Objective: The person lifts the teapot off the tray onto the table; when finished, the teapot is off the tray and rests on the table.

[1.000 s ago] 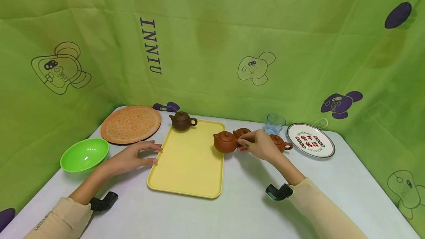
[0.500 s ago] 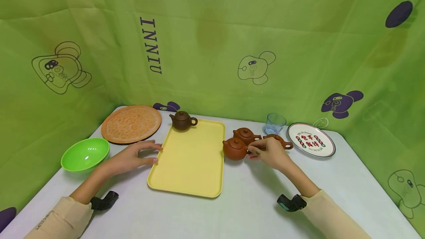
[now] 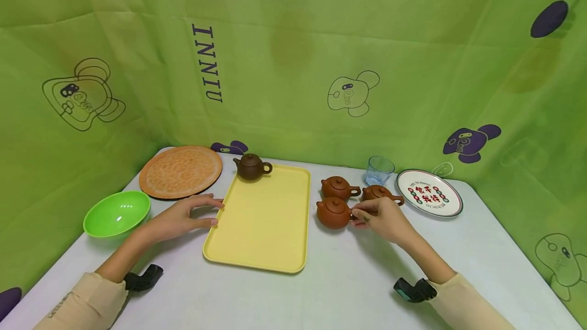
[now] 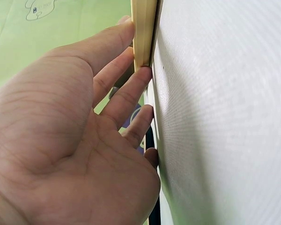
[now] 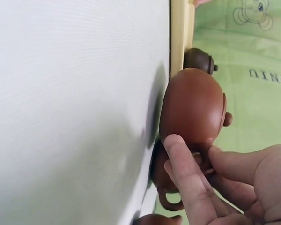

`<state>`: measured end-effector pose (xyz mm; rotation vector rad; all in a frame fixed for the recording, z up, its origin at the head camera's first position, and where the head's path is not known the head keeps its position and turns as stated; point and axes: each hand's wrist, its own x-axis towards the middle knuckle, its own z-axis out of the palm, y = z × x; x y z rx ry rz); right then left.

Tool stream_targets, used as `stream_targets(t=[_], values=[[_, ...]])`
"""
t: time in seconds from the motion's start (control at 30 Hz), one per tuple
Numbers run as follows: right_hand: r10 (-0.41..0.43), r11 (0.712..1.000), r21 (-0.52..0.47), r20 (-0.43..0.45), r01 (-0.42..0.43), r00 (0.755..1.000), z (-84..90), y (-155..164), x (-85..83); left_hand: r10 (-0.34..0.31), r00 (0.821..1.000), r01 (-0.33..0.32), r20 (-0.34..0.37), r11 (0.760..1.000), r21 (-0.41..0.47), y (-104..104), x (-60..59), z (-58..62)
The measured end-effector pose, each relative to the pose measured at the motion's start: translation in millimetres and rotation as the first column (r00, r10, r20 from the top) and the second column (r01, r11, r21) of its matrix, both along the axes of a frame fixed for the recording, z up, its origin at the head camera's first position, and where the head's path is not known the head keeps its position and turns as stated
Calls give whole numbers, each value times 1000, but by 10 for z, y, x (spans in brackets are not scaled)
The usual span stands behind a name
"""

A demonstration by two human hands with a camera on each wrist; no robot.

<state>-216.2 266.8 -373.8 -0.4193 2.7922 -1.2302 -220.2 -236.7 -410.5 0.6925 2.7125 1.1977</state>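
We see the right hand (image 3: 381,216) pinching what looks like the handle of a red-brown teapot (image 3: 334,213) just right of the yellow tray (image 3: 261,228); the left hand (image 3: 181,215), fingers spread, touches the tray's left edge.

A green bowl (image 3: 116,213) sits far left, beside an orange round mat (image 3: 181,171). Far right stand a clear glass (image 3: 379,170) and a printed plate (image 3: 428,200).

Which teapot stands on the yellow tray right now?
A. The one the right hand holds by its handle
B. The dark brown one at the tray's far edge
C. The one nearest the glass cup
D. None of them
B: the dark brown teapot stands on the yellow tray at its far edge, while the right hand pinches the handle of a reddish teapot on the table, off the tray.
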Motion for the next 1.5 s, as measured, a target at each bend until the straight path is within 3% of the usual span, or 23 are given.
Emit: stream_targets(t=[1.5], values=[[-21, 997, -80, 49, 25, 999, -83, 84, 49, 25, 999, -25, 24, 1000, -6, -2, 12, -12]])
